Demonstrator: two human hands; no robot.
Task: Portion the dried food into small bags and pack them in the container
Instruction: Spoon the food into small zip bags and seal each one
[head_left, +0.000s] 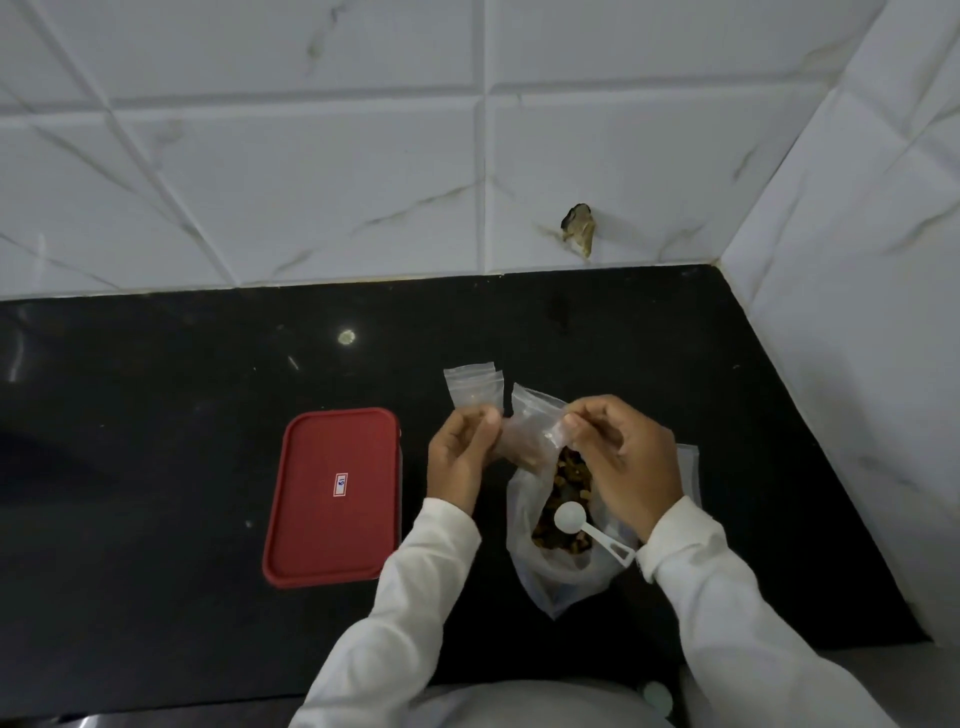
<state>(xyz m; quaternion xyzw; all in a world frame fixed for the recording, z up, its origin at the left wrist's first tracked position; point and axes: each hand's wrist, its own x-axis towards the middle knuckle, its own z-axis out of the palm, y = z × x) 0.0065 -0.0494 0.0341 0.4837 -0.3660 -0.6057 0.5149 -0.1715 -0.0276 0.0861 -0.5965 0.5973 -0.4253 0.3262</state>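
Free: countertop (130, 441) left of and behind red-lidded container (332, 496) | Blocked: centre by large food bag (550, 577), small bags (475, 389) behind it | Right: hemmed by tiled wall (857, 338)

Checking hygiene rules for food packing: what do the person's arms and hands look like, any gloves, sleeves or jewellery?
The left sleeve and right sleeve are long, white, loose and creased, ending at the wrists. The left hand and right hand are bare: no gloves, and no ring, watch or bracelet shows in this view.
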